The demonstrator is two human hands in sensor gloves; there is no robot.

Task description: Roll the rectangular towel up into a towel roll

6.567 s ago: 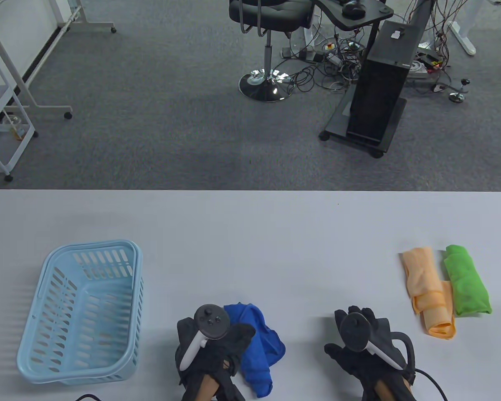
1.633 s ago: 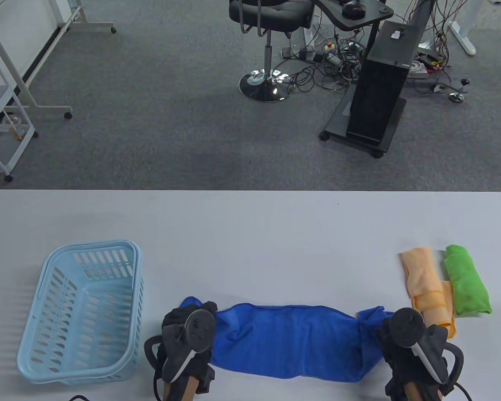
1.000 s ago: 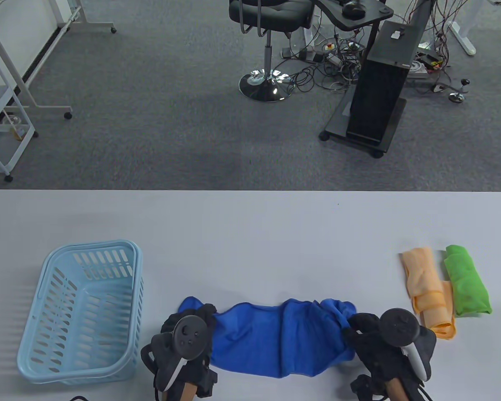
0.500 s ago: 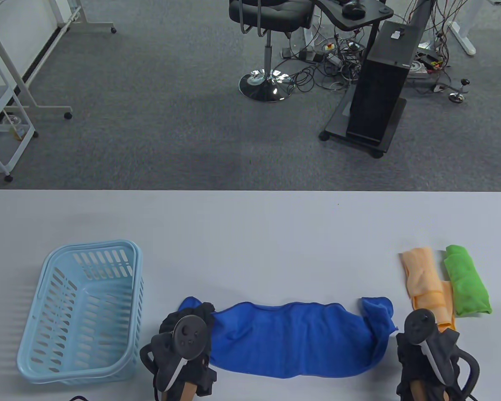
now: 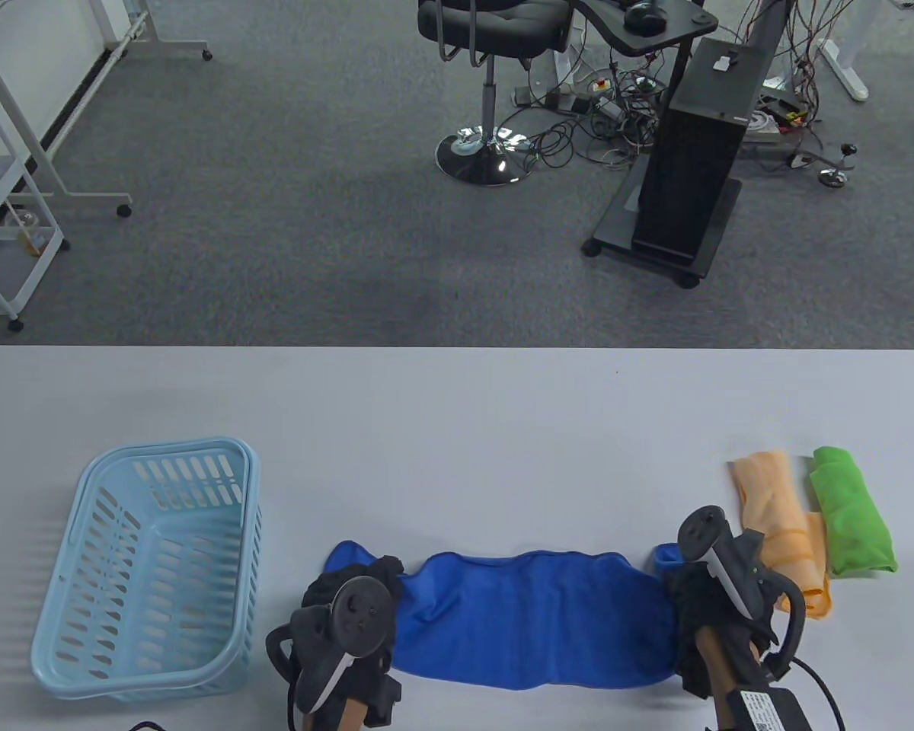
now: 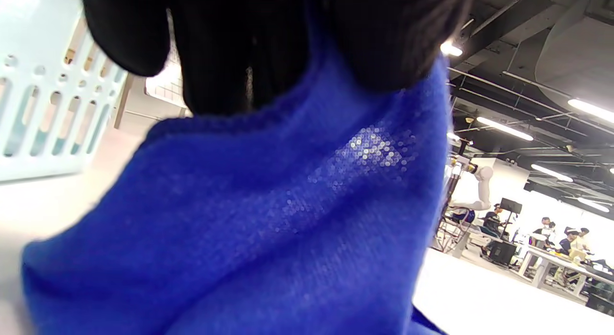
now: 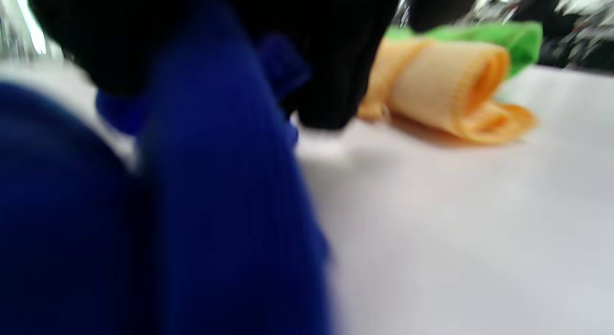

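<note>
Blue towel [image 5: 533,620] lies stretched sideways along the near edge of the white table [image 5: 457,426], its far hem wavy, between the pale blue slotted basket [image 5: 148,567] on one side and the rolled orange towel [image 5: 781,529] and folded green towel [image 5: 853,521] on the other. Left hand [image 5: 350,609] grips the towel's left end, gloved fingers [image 6: 230,52] curled over the cloth in the left wrist view. Right hand [image 5: 712,601] sits on the right end just beside the orange roll, its dark fingers [image 7: 331,61] closed around a fold of blue fabric, though that view is blurred.
</note>
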